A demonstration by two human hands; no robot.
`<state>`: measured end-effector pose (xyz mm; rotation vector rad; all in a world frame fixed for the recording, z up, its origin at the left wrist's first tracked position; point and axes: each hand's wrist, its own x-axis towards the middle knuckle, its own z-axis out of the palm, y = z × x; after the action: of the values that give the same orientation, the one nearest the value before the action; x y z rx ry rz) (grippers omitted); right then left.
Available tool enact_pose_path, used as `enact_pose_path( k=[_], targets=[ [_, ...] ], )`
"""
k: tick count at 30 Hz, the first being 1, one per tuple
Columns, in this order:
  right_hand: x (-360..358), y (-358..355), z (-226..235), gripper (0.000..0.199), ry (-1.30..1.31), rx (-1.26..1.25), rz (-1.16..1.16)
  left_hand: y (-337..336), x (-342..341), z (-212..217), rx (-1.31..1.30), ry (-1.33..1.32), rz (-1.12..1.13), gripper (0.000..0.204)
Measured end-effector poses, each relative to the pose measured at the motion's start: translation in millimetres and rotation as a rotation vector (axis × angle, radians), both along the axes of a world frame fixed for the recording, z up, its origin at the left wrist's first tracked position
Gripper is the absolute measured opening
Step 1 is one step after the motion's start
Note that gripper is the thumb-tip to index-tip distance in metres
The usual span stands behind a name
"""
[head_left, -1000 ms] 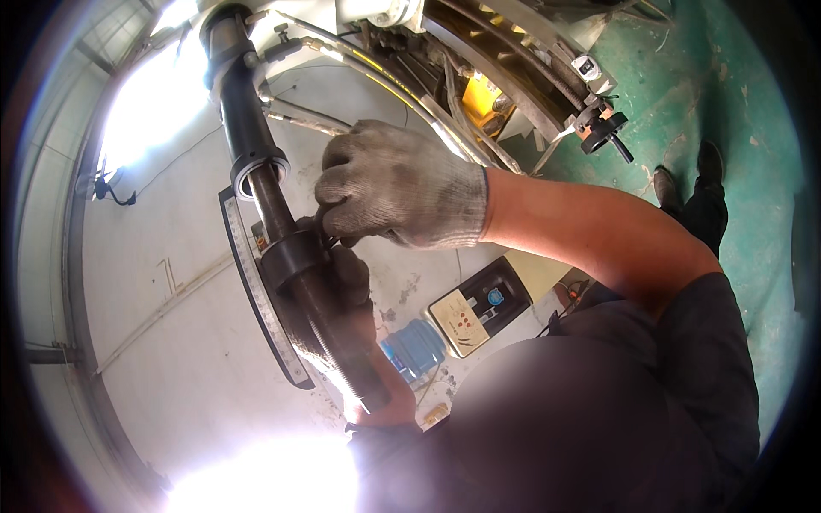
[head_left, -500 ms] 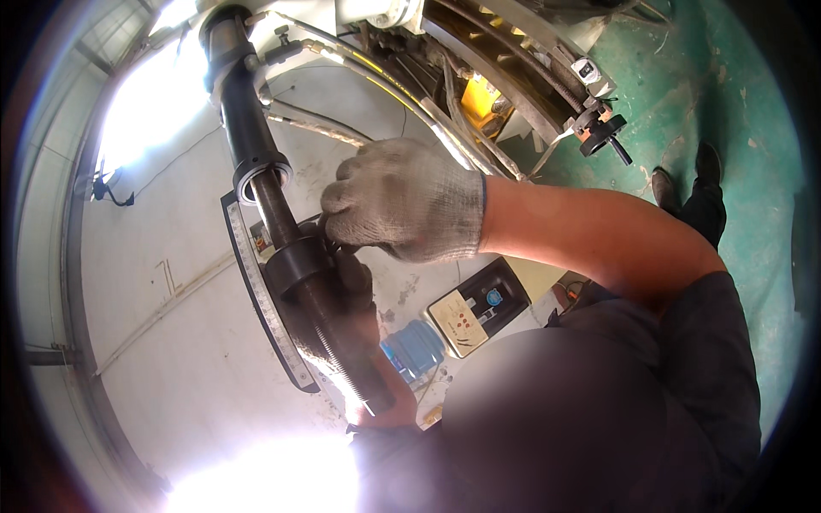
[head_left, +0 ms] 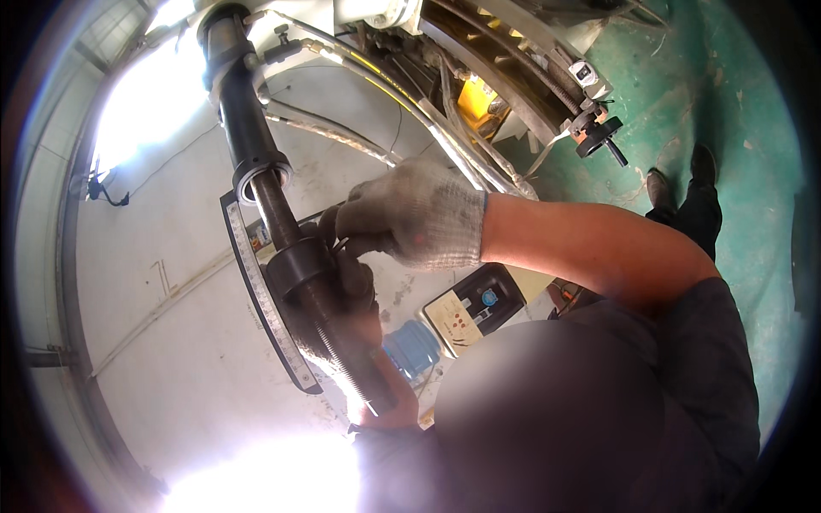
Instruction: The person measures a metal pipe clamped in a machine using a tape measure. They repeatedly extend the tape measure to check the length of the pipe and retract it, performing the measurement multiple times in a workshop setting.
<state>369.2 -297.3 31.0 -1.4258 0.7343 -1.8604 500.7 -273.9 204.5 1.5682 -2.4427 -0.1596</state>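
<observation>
A dark steel shaft (head_left: 276,209) comes out of a long black cylinder (head_left: 242,120) and runs down toward me. On it sits a thick black collar (head_left: 299,267), and below that a coarse threaded rod (head_left: 346,342). My left hand (head_left: 352,286), in a dark-looking glove, wraps the rod and collar from beneath; much of it is hidden behind them. Beside the collar, my right hand (head_left: 419,214) in a grey knit glove has its fingers pinched together. A thin dark rod (head_left: 318,214) sticks out from those fingertips over the shaft; its kind cannot be made out.
A graduated scale bar (head_left: 265,299) lies along the shaft's left. Hoses (head_left: 402,94) run from the cylinder to machinery with a black handwheel (head_left: 601,137). Beyond are a water dispenser (head_left: 449,321) with a blue bottle (head_left: 412,349) and another person's shoes (head_left: 660,190) on green floor.
My right hand has shifted slightly right and down, its fingers drawn back a little, uncovering more of the thin dark rod. My left hand stays around the threaded rod and collar.
</observation>
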Motion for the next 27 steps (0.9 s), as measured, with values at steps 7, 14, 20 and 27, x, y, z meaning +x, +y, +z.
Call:
enact_pose_path(
  k=[7,14,20,27],
  targets=[
    [-6,-12,-1,0.018,0.166,-0.161,-0.229,-5,-6,2,0.131,0.201,0.030,0.074],
    [8,-7,-2,0.010,-0.008,-0.085,-0.158,6,-19,-8,0.057,0.127,0.028,0.065],
    [38,-11,-18,0.029,-0.274,0.013,0.035,0,-28,-7,0.139,0.383,0.107,0.050],
    [58,7,-8,0.029,-0.455,0.155,-0.031,-2,-4,-5,0.527,1.074,0.118,0.043]
  ],
)
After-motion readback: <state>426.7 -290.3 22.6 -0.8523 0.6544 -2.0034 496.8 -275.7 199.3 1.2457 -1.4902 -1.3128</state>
